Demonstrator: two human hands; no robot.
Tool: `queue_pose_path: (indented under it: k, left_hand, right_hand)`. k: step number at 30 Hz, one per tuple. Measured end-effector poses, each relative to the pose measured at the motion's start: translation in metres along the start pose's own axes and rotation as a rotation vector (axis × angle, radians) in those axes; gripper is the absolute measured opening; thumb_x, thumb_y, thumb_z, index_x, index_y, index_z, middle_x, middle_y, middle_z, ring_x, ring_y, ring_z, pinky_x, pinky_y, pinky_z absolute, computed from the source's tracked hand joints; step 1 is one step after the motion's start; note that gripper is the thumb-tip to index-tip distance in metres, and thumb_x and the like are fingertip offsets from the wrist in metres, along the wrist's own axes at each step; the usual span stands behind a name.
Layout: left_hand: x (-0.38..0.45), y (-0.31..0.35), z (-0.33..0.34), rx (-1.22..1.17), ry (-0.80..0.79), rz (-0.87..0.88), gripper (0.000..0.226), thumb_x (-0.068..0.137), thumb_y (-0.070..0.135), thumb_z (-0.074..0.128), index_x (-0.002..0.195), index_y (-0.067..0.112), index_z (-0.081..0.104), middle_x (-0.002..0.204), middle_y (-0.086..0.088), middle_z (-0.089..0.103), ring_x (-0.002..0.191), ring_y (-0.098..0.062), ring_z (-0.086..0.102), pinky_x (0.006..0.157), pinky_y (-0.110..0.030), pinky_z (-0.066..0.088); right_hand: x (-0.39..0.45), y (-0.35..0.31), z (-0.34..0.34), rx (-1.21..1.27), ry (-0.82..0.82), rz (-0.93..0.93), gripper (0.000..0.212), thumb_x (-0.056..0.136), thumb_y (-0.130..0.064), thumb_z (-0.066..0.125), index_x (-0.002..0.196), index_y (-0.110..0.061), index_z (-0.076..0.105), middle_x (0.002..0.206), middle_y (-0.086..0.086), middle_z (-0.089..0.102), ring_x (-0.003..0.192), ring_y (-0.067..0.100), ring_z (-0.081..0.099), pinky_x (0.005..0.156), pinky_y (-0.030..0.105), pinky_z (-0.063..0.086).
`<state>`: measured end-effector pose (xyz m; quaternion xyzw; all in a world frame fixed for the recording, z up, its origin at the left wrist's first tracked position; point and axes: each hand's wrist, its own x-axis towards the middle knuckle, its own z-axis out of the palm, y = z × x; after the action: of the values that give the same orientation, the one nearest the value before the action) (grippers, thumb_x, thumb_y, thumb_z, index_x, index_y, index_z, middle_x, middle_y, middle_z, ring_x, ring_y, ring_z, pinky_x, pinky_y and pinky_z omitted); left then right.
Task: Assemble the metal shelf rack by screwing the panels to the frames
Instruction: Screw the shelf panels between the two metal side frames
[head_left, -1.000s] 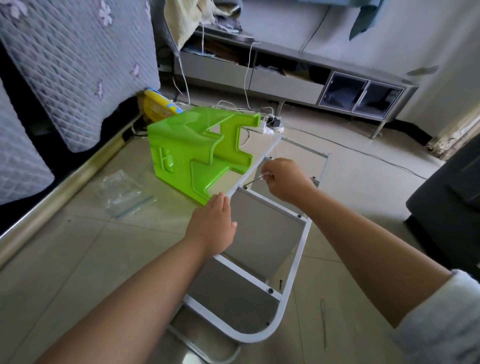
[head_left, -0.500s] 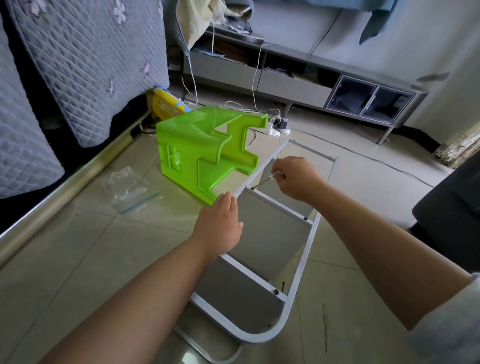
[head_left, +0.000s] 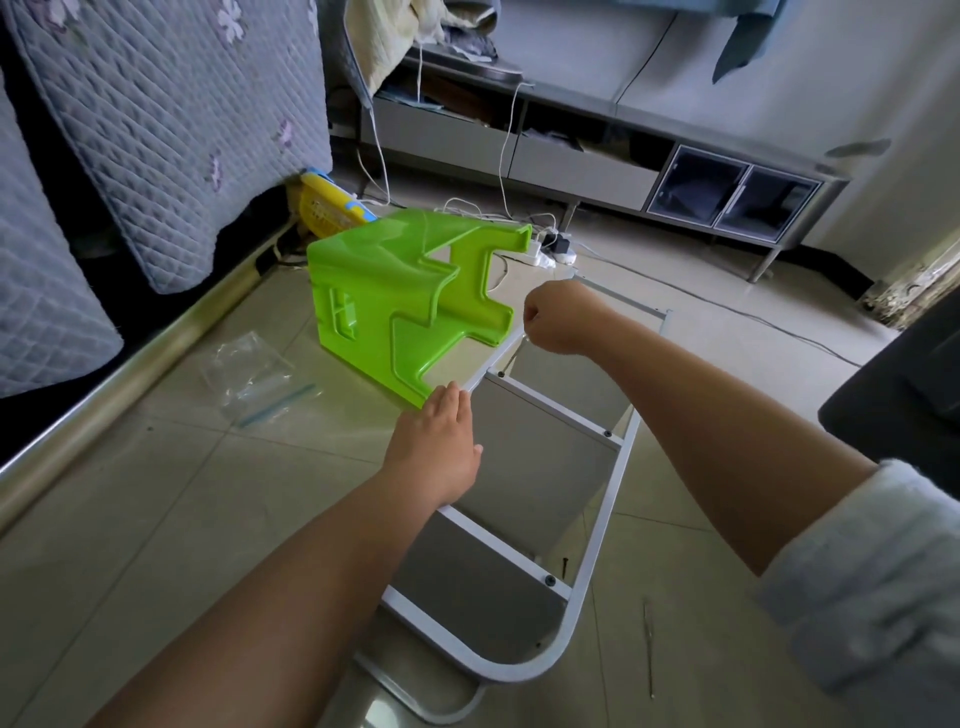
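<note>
Two grey panels (head_left: 540, 447) sit screwed into white frame (head_left: 597, 566).

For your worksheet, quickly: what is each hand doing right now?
Left hand: open, fingers flat on the white metal shelf rack.
Right hand: closed, pinching a thin silver metal tool.

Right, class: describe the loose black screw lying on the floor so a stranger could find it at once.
Start at the white metal frame lying across the tiled floor, and follow it to its rounded near corner. Just inside the right rail there, the small black screw lies alone on the tile, unlike the screws already seated in the panels.
</note>
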<state>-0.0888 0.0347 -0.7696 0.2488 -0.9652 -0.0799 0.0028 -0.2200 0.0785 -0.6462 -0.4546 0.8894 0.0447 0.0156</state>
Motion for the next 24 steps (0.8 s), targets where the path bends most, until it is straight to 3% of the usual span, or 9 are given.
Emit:
queue_pose_path:
  k: [2, 5, 9, 11, 13, 15, 18, 22, 24]
  left_hand:
    - [-0.001, 0.000, -0.002, -0.008, -0.023, 0.009, 0.066, 0.100, 0.034, 0.031, 0.148, 0.003, -0.001, 0.157, -0.010, -0.003, 0.145, -0.022, 0.002, 0.112, -0.038, 0.023]
    - [0.000, 0.000, -0.006, -0.046, -0.043, 0.021, 0.062, 0.100, 0.032, 0.033, 0.147, 0.003, 0.007, 0.156, -0.010, 0.006, 0.143, -0.023, 0.013, 0.108, -0.037, 0.028]
    - [0.017, -0.009, -0.015, -0.058, -0.051, 0.056, 0.038, 0.099, 0.031, 0.034, 0.128, 0.007, 0.040, 0.139, -0.008, 0.039, 0.118, -0.030, 0.048, 0.089, -0.038, 0.040]
    - [0.029, -0.017, -0.018, -0.056, -0.055, 0.104, 0.033, 0.098, 0.028, 0.034, 0.123, 0.009, 0.045, 0.129, -0.008, 0.047, 0.108, -0.032, 0.053, 0.082, -0.036, 0.042]
    - [0.038, -0.022, -0.017, -0.110, -0.041, 0.136, 0.029, 0.097, 0.025, 0.037, 0.120, 0.009, 0.047, 0.124, -0.008, 0.050, 0.104, -0.031, 0.053, 0.079, -0.036, 0.041]
    - [0.045, -0.023, -0.017, -0.154, -0.021, 0.136, 0.028, 0.096, 0.023, 0.039, 0.118, 0.010, 0.049, 0.122, -0.007, 0.052, 0.102, -0.030, 0.054, 0.078, -0.035, 0.042]
    - [0.052, -0.022, -0.018, -0.086, 0.022, 0.157, 0.026, 0.095, 0.022, 0.039, 0.115, 0.011, 0.051, 0.118, -0.005, 0.054, 0.100, -0.028, 0.056, 0.076, -0.033, 0.042]
    - [0.055, -0.022, -0.015, -0.124, 0.067, 0.156, 0.023, 0.093, 0.019, 0.042, 0.110, 0.011, 0.054, 0.113, -0.004, 0.056, 0.095, -0.027, 0.057, 0.070, -0.030, 0.040]
    - [0.057, -0.023, -0.013, -0.149, 0.087, 0.141, 0.022, 0.090, 0.019, 0.044, 0.109, 0.012, 0.054, 0.111, -0.002, 0.056, 0.095, -0.025, 0.057, 0.068, -0.027, 0.038]
  right_hand:
    - [0.002, -0.005, -0.008, -0.023, -0.054, -0.028, 0.029, 0.093, -0.011, 0.038, 0.112, 0.004, 0.054, 0.120, 0.018, 0.056, 0.106, 0.031, 0.053, 0.084, 0.033, 0.043]
    - [0.010, -0.010, -0.017, 0.006, -0.135, -0.078, 0.007, 0.092, -0.002, 0.036, 0.097, -0.003, 0.042, 0.094, 0.022, 0.057, 0.063, 0.026, 0.052, 0.053, 0.029, 0.041]
    - [0.024, -0.005, -0.022, 0.008, -0.238, -0.146, 0.027, 0.098, -0.011, 0.035, 0.082, 0.001, 0.053, 0.061, 0.009, 0.056, 0.025, 0.006, 0.044, 0.050, 0.021, 0.042]
    - [0.027, 0.000, -0.023, -0.040, -0.190, -0.181, 0.036, 0.099, -0.021, 0.037, 0.078, 0.000, 0.057, 0.059, 0.007, 0.057, 0.035, 0.008, 0.052, 0.056, 0.022, 0.045]
    - [0.026, 0.001, -0.020, -0.144, -0.086, -0.170, 0.035, 0.098, -0.025, 0.037, 0.093, 0.000, 0.061, 0.087, 0.015, 0.064, 0.078, 0.024, 0.064, 0.068, 0.027, 0.043]
    - [0.027, 0.003, -0.014, -0.186, -0.031, -0.102, 0.038, 0.099, -0.029, 0.034, 0.108, -0.002, 0.059, 0.114, 0.017, 0.058, 0.105, 0.031, 0.056, 0.073, 0.030, 0.038]
    - [0.028, 0.013, -0.012, -0.149, -0.055, -0.077, 0.041, 0.099, -0.036, 0.034, 0.114, -0.005, 0.055, 0.119, 0.016, 0.056, 0.112, 0.032, 0.053, 0.077, 0.032, 0.040]
    - [0.030, 0.022, -0.013, -0.040, -0.132, -0.284, 0.015, 0.093, -0.016, 0.043, 0.101, -0.008, 0.052, 0.109, 0.015, 0.058, 0.102, 0.029, 0.053, 0.077, 0.031, 0.037]
    - [0.033, 0.025, -0.014, 0.001, -0.108, -0.263, 0.019, 0.095, -0.016, 0.043, 0.102, -0.005, 0.056, 0.106, 0.015, 0.059, 0.101, 0.029, 0.053, 0.078, 0.031, 0.038]
